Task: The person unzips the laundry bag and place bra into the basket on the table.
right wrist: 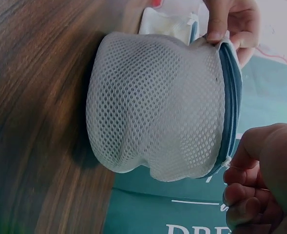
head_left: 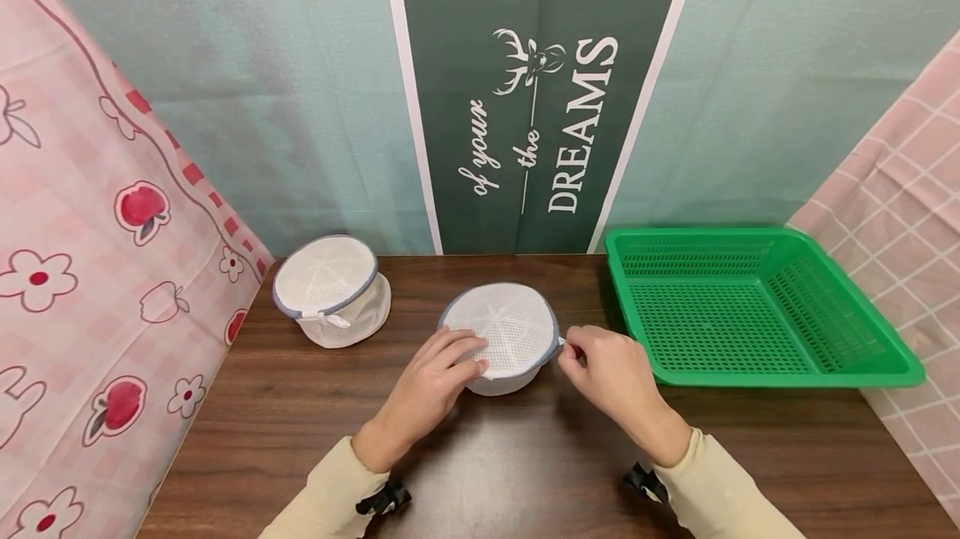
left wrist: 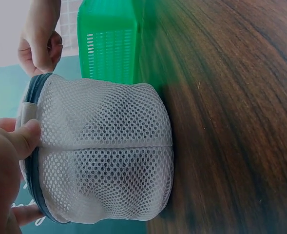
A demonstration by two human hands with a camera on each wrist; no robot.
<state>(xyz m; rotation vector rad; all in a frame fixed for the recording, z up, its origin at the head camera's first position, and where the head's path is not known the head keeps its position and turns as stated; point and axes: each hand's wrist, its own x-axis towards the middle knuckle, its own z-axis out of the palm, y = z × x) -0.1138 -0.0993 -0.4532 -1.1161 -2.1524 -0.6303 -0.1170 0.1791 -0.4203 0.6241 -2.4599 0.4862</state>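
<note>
Hands (head_left: 438, 366) flank the mesh bag (head_left: 498, 326), the right (head_left: 611, 368) pinching its zipper pull (head_left: 561, 341).

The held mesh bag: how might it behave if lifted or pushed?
The mesh bag is probably floppy, as its sides dent. It may be light, being open netting, though its contents are unclear. Upright, it seems unlikely to roll.

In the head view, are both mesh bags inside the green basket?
No, one mesh bag is between the left hand and right hand, the other bag is farther left, both on the table outside the green basket.
</note>
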